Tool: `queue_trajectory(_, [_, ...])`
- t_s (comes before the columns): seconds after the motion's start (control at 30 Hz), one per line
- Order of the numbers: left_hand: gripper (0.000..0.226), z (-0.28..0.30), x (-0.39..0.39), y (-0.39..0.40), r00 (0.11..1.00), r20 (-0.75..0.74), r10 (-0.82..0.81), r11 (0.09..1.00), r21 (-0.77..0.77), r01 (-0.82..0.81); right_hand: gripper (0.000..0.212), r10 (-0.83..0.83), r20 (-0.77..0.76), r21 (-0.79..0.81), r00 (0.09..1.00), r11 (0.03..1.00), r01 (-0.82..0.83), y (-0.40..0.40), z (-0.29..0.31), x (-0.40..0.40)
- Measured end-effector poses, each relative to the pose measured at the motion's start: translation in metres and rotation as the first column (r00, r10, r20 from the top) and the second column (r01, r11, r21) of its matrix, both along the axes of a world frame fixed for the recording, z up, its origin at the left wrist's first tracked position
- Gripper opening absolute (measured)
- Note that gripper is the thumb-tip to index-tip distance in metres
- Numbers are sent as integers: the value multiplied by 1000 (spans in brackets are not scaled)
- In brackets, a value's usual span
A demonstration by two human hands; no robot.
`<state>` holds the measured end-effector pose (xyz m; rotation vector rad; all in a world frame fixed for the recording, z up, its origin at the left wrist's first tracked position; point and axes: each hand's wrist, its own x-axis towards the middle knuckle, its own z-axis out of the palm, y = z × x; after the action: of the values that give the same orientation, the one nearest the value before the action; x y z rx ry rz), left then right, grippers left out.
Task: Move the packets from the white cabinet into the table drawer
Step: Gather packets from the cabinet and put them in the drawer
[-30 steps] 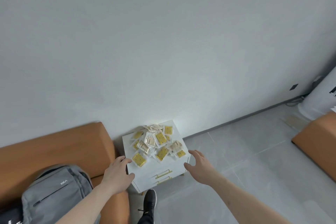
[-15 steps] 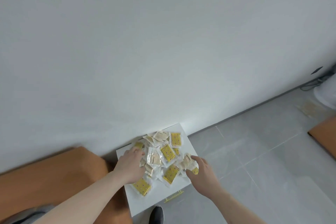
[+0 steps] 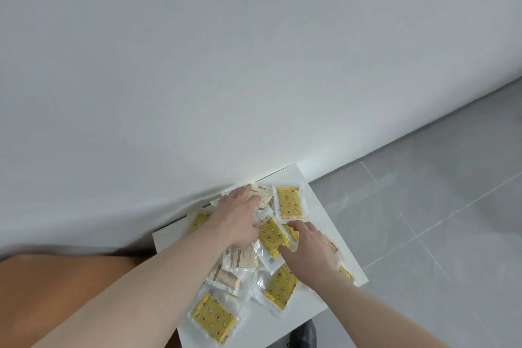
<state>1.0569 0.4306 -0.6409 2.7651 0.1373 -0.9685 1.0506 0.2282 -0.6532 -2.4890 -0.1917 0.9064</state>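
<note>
Bright, even light, soft shadows, wide-angle bending at edges, slight blur.

The packets [image 3: 272, 236] are glossy clear plastic, crinkled, over yellow printed or pale beige contents. The white cabinet [image 3: 324, 223] top at lower centre looks smooth and matt. The floor [image 3: 423, 220] at right is grey tile, faintly sheened; the wall [image 3: 226, 65] is matt white.

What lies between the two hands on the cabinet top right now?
In the head view, a yellow packet lies between the left hand and right hand, on the white cabinet.
</note>
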Motion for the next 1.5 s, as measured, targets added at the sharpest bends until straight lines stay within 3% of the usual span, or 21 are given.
queue_trajectory(0.2, [79, -31, 6, 4, 999, -9, -37, 999, 19, 37, 57, 1, 14, -44, 1000, 999, 0, 8, -31, 1])
queue_trajectory(0.37, [49, -37, 8, 7, 984, 179, 4, 1000, -15, -2, 52, -23, 41, -47, 999, 999, 25, 12, -37, 6])
queue_trajectory(0.43, [43, -34, 7, 9, 960, 281, -11, 1000, -2, 12, 42, -23, 36, -40, 999, 999, 25, 13, -38, 6])
queue_trajectory(0.63, [66, -15, 2, 22, 882, 464, 82, 997, -46, -69, 24, -49, -24, 39, 999, 998, 50, 4, -33, 5])
queue_trajectory(0.77, [56, 5, -5, 36, 813, 549, 193, 981, -122, -150, 22, -39, -31, 106, 999, 993, 42, -14, -14, 12])
queue_trajectory(0.93, [43, 26, -17, 46, 710, 633, 308, 951, -200, -234, 9, -213, -14, 154, 977, 965, 213, -24, -3, 54])
queue_trajectory(1.13, [24, 35, -41, 47, 608, 639, 471, 881, -311, -356, 39, -405, -111, 39, 908, 911, 411, 1, -41, 90])
queue_trajectory(1.17, [16, 36, -45, 47, 601, 614, 511, 859, -331, -391, 40, -407, -116, 14, 906, 911, 411, 7, -46, 90])
queue_trajectory(1.27, [34, 37, -54, 46, 592, 533, 604, 797, -391, -460, 36, -425, -116, -53, 898, 905, 422, 23, -56, 85])
queue_trajectory(1.4, [29, 36, -66, 48, 603, 424, 676, 733, -469, -492, 22, -493, -92, -95, 865, 869, 486, 25, -64, 85])
queue_trajectory(1.5, [26, 37, -71, 49, 592, 420, 688, 722, -479, -499, 32, -519, -108, -107, 848, 854, 510, 19, -61, 88])
